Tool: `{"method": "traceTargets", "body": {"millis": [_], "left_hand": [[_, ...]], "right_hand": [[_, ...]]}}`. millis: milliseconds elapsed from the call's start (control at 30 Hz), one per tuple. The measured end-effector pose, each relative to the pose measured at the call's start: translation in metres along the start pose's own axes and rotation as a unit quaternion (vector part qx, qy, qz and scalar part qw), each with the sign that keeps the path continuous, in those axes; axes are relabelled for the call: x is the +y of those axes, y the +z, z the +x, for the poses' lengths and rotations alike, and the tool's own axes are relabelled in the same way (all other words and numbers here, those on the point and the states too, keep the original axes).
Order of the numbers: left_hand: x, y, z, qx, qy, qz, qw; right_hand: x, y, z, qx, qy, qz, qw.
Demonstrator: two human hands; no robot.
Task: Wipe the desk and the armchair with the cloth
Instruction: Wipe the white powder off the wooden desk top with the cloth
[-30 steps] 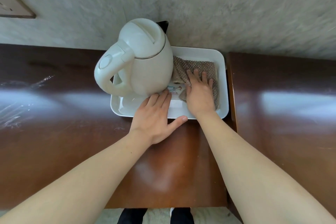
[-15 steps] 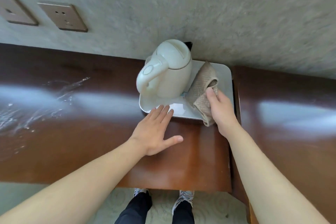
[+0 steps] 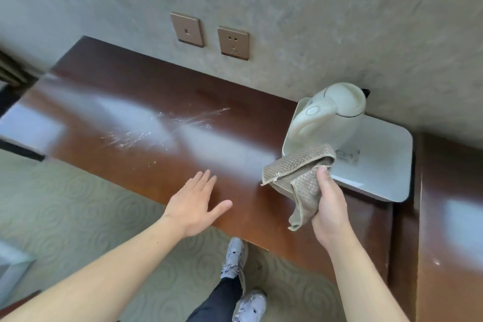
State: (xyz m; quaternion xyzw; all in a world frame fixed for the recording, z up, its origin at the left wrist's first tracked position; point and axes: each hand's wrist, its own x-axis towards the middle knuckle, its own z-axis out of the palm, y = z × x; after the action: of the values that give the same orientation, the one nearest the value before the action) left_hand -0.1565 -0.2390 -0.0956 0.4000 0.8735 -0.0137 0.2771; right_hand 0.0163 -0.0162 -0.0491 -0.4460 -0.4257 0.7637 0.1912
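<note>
Where half a second ago the right hand was pinching the cloth over the tray, the right hand [image 3: 329, 205] is now holding the cloth [image 3: 298, 178] up above the front part of the surface [image 3: 146, 165], its grip closed around the bunched fabric with the thumb pressing on top. One corner of the cloth is hanging down beside the palm, clear of the wood. The left hand [image 3: 196, 204] is spreading flat with fingers open, gripping nothing, over the near edge of the surface; whether the palm is touching the wood is not clear. The view is now taking in much more of the surface to the left than before, showing white streaks and specks [image 3: 162, 128] scattered across the middle of the dark wood. The white kettle [image 3: 332, 117] is standing on the white tray [image 3: 379, 165] at the right, against the wall. Two wall sockets [image 3: 210, 35] are showing above the surface. The cloth is hiding the tray's near left corner. A small mark on the tray beside the kettle is too blurred to read. The person's shoes [image 3: 241, 277] are showing on the patterned carpet [image 3: 65, 204] below.
</note>
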Motion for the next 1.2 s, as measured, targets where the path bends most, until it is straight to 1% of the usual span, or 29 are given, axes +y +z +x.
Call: {"method": "traceTargets", "body": {"millis": [167,300,500,633,800,900,933,1000,1033,1100,1200], "left_hand": [[-0.037,0.009,-0.027,-0.004,-0.044,-0.012,0.999],[-0.070,0.007,-0.031,0.014,-0.062,-0.039,0.997],[-0.151,-0.024,0.003,0.049,-0.049,-0.035,0.997],[-0.208,-0.058,0.056,0.067,-0.002,-0.008,0.998],[-0.264,-0.104,0.129,0.112,0.045,-0.014,0.993],[-0.288,-0.122,0.175,0.104,0.083,0.018,0.991],[-0.293,-0.124,0.188,0.101,0.095,0.037,0.990],[-0.302,-0.126,0.212,0.101,0.115,0.066,0.986],[-0.306,-0.126,0.223,0.103,0.124,0.075,0.984],[-0.313,-0.127,0.242,0.110,0.143,0.084,0.980],[-0.317,-0.125,0.263,0.111,0.166,0.105,0.974]], "right_hand": [[0.020,0.035,-0.008,-0.050,0.014,-0.004,0.999],[0.028,0.063,-0.007,-0.043,0.018,-0.016,0.999],[0.041,0.150,0.010,0.045,0.011,-0.002,0.999],[0.060,0.197,0.031,0.115,-0.002,0.010,0.993],[0.072,0.230,0.064,0.211,-0.018,-0.001,0.977],[0.070,0.242,0.088,0.277,-0.051,-0.061,0.958],[0.069,0.245,0.097,0.307,-0.077,-0.097,0.944],[0.064,0.251,0.114,0.377,-0.135,-0.179,0.899],[0.060,0.253,0.122,0.402,-0.159,-0.202,0.879],[0.052,0.253,0.139,0.416,-0.196,-0.243,0.854],[0.047,0.245,0.157,0.386,-0.246,-0.345,0.819]]}}
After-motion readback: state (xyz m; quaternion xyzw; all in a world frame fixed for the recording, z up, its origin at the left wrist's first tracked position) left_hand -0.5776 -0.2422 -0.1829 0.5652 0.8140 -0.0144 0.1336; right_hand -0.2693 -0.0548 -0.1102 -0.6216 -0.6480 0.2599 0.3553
